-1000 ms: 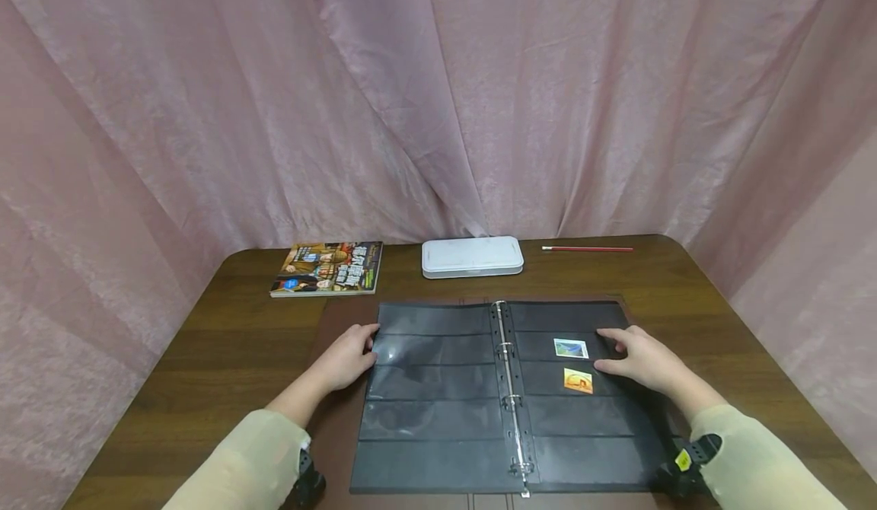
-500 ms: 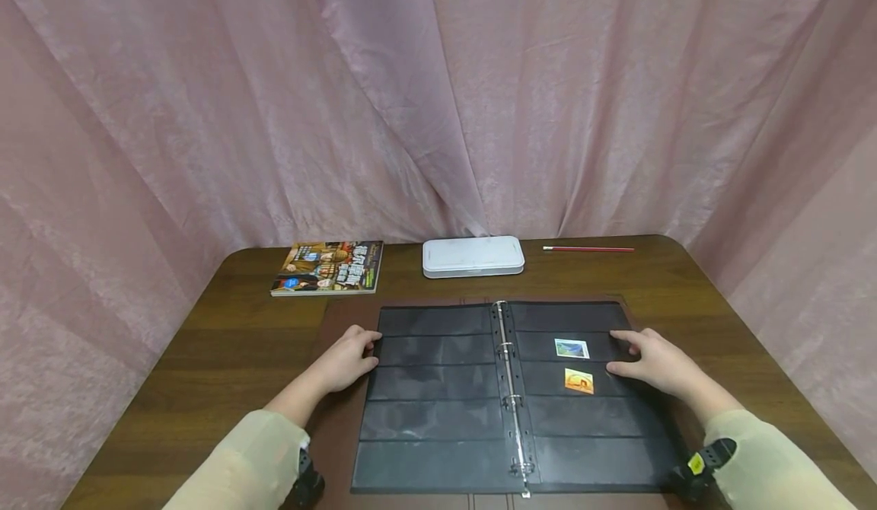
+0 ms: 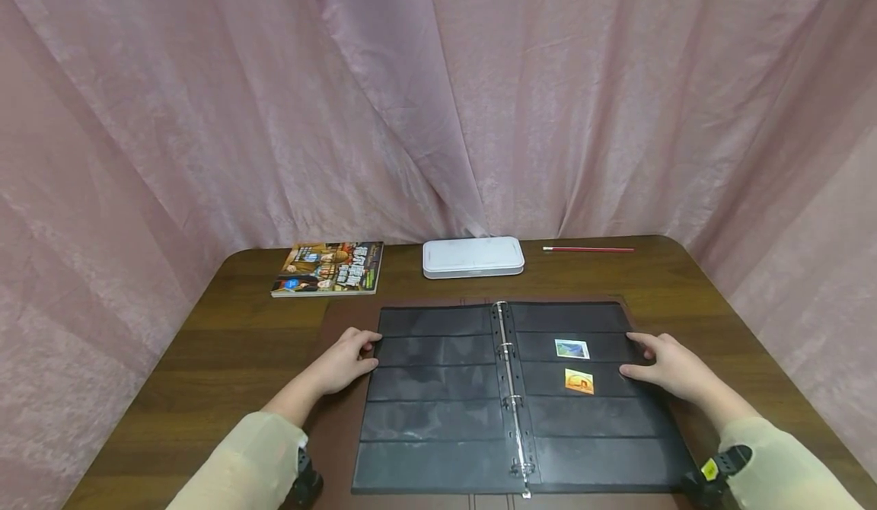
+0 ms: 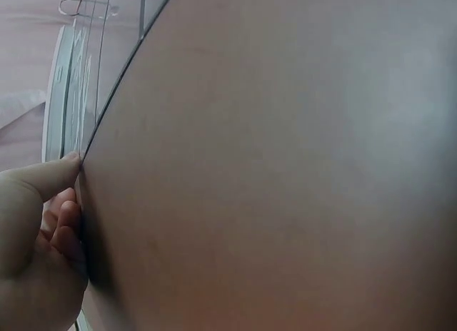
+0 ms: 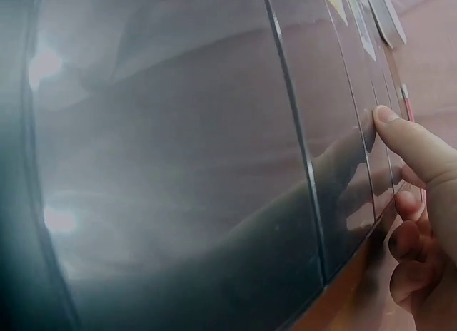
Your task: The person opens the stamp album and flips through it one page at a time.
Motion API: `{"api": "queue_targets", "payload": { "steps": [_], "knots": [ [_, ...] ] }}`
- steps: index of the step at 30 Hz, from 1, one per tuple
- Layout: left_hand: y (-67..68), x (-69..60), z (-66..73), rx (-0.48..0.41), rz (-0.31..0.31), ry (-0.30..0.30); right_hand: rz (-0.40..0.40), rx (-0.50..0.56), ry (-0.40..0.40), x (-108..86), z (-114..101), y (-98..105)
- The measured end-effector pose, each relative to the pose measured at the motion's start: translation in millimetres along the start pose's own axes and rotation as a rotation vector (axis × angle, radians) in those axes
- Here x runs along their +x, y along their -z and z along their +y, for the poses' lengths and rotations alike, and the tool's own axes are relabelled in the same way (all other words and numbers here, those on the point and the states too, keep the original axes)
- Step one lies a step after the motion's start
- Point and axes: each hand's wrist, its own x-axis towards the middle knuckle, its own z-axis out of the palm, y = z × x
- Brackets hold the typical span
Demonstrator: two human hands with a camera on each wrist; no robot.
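Note:
An open ring binder [image 3: 438, 464] lies on the table in the head view, with black pocket pages either side of its metal rings [image 3: 510, 401]. On the right page sit two stamps: a blue-green one [image 3: 572, 349] with a white border and, below it, an orange-yellow one [image 3: 578, 381]. My left hand [image 3: 341, 361] touches the left page's outer edge with index finger and thumb apart. At the right page's outer edge rests my right hand [image 3: 668, 367], thumb on the page. In the right wrist view its other fingers [image 5: 405, 240] bend loosely beside the edge.
A brown cover [image 3: 336, 426] shows around the pages. Along the back of the wooden table [image 3: 205, 358] lie a comic-style book [image 3: 327, 269], a white tin case [image 3: 473, 257] and a red pencil [image 3: 589, 249]. A pink curtain [image 3: 438, 99] hangs behind.
My right hand has slid rightward, away from the stamps to the page's outer edge. The left hand has barely shifted at the left edge. The binder and stamps stay in place.

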Motion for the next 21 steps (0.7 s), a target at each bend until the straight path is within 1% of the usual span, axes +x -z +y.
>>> {"api": "queue_targets", "payload": {
  "steps": [4,11,17,21],
  "knots": [
    [-0.4,-0.3,-0.5,-0.008,-0.009,-0.002,-0.001,0.005,-0.017,-2.9,2.6,-0.7],
    [0.6,-0.1,-3.2,-0.024,-0.039,-0.017,-0.009,0.029,-0.082,-5.0,3.8,-3.0],
    [3.1,-1.3,-2.5,-0.046,-0.062,-0.017,0.001,0.047,-0.087,-6.2,3.0,-3.6],
    [4.1,-1.8,-1.4,-0.049,-0.060,-0.020,0.009,0.067,-0.089,-6.4,2.5,-3.9]
  ]
}}
